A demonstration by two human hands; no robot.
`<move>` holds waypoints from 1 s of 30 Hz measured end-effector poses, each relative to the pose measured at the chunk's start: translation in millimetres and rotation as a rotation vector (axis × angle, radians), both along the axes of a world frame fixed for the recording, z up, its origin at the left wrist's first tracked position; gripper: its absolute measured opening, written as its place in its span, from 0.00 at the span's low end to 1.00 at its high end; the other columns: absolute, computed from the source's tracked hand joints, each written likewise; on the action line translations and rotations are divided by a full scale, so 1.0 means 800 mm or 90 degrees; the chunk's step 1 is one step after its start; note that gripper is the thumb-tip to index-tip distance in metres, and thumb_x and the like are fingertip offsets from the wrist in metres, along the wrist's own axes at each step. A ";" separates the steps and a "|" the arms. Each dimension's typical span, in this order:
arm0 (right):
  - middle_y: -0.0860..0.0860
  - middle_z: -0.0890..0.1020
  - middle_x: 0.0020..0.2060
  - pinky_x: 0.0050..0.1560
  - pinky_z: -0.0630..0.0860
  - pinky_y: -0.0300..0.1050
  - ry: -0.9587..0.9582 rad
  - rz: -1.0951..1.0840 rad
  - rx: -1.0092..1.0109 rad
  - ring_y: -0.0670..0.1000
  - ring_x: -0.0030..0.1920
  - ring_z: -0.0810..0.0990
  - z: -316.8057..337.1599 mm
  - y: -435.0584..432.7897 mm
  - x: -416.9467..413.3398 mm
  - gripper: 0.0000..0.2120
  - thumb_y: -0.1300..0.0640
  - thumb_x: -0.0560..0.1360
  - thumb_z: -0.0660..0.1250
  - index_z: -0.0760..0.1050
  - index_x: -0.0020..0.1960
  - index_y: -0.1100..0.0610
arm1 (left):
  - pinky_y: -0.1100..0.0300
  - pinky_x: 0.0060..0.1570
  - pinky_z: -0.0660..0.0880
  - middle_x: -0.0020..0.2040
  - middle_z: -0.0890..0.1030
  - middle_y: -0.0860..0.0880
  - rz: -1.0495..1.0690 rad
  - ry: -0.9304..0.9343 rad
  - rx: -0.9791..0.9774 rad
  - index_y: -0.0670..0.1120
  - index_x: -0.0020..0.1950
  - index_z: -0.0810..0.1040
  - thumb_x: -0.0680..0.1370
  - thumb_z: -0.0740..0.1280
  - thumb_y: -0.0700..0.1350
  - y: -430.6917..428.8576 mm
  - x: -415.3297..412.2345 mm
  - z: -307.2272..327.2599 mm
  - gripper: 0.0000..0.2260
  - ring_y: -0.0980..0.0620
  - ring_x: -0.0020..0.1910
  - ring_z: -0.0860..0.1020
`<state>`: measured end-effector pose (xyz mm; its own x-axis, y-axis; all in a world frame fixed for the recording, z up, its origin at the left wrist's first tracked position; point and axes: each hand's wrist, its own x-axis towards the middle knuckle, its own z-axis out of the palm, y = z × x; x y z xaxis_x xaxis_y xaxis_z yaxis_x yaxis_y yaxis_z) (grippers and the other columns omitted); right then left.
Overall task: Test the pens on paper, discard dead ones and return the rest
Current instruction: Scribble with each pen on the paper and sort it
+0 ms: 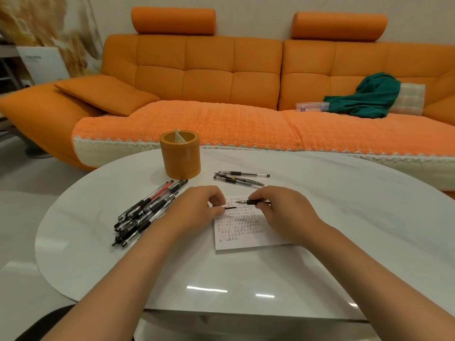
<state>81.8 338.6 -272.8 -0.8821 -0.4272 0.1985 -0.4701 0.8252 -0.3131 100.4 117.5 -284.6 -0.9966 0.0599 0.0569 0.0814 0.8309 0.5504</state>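
Over table (332, 205) and paper (246, 243), left fingers (216, 199) pinch cap (227, 207), right fingers (261, 194) pinch pen (253, 201) alongside.

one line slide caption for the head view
Over the test paper, right hand holds a pen, left hand pinches a black piece, likely its cap.

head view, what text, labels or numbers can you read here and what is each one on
"正", as far as it can be made out, handwritten repeatedly in black and red rows, on the paper.
Grey print on the white board at left: too blurred.
Purple labels on the clear box: too small.
Barrels of the pens: no print legible.
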 end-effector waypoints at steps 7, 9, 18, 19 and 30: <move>0.40 0.82 0.56 0.53 0.71 0.43 0.018 0.042 0.008 0.46 0.56 0.75 -0.007 -0.005 -0.002 0.14 0.56 0.82 0.60 0.80 0.60 0.42 | 0.60 0.42 0.75 0.45 0.81 0.62 -0.021 0.007 0.031 0.60 0.48 0.80 0.76 0.73 0.51 0.010 0.005 0.008 0.04 0.59 0.42 0.77; 0.40 0.82 0.55 0.53 0.71 0.43 0.002 0.067 -0.015 0.45 0.55 0.75 -0.009 -0.008 0.000 0.14 0.55 0.82 0.60 0.79 0.60 0.42 | 0.61 0.41 0.74 0.44 0.81 0.61 -0.024 0.009 0.049 0.59 0.47 0.81 0.76 0.73 0.51 0.014 0.008 0.009 0.03 0.59 0.42 0.77; 0.46 0.72 0.27 0.33 0.59 0.46 0.170 0.065 0.119 0.48 0.31 0.69 -0.009 -0.011 0.011 0.27 0.27 0.71 0.54 0.69 0.33 0.50 | 0.62 0.47 0.80 0.42 0.86 0.53 -0.060 -0.104 0.271 0.51 0.47 0.87 0.75 0.75 0.50 0.032 0.023 0.023 0.05 0.56 0.45 0.84; 0.48 0.70 0.24 0.32 0.55 0.46 0.193 0.063 0.126 0.48 0.29 0.67 -0.009 -0.014 0.012 0.30 0.25 0.70 0.53 0.67 0.30 0.51 | 0.60 0.48 0.80 0.43 0.86 0.52 -0.062 -0.115 0.281 0.50 0.47 0.87 0.75 0.74 0.51 0.033 0.024 0.024 0.06 0.54 0.46 0.84; 0.46 0.75 0.27 0.29 0.64 0.44 0.146 0.063 0.076 0.47 0.30 0.71 -0.015 -0.020 0.012 0.26 0.30 0.72 0.54 0.71 0.34 0.51 | 0.59 0.47 0.81 0.40 0.86 0.52 -0.041 -0.109 0.295 0.50 0.43 0.87 0.74 0.75 0.47 0.030 0.023 0.025 0.03 0.57 0.42 0.83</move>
<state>91.1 322.3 -284.6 -0.7728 -0.5415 0.3312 -0.5976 0.7964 -0.0923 119.0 141.5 -264.4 -0.9890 0.1290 -0.0727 0.0001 0.4917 0.8708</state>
